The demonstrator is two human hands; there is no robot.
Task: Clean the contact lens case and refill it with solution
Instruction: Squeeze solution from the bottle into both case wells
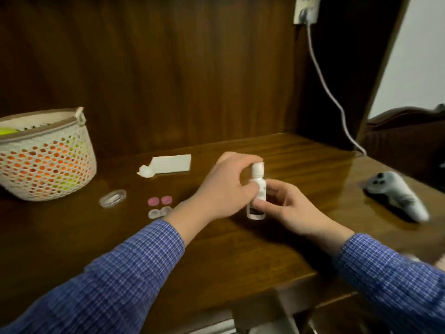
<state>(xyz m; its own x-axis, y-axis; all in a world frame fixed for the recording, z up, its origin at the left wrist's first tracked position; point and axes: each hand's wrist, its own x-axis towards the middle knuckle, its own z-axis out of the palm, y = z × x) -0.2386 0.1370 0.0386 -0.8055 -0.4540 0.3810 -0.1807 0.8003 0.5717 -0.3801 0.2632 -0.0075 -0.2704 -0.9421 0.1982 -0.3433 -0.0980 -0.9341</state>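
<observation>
A small white solution bottle [258, 189] stands upright on the wooden table [240, 249] near its middle. My right hand [292, 209] grips the bottle's lower body. My left hand [225, 186] curls over the upper part, its fingers round the white cap. To the left lies the clear contact lens case [159, 212] with both wells uncovered. Its two pink lids [159, 200] lie just behind it, apart from it.
A perforated white basket [45, 162] with orange and yellow contents stands at the far left. A clear oval container [112, 198] lies near it. White tissue paper [167, 165] lies at the back. A white controller [397, 195] rests at the right; a cable [327, 92] hangs from a wall socket.
</observation>
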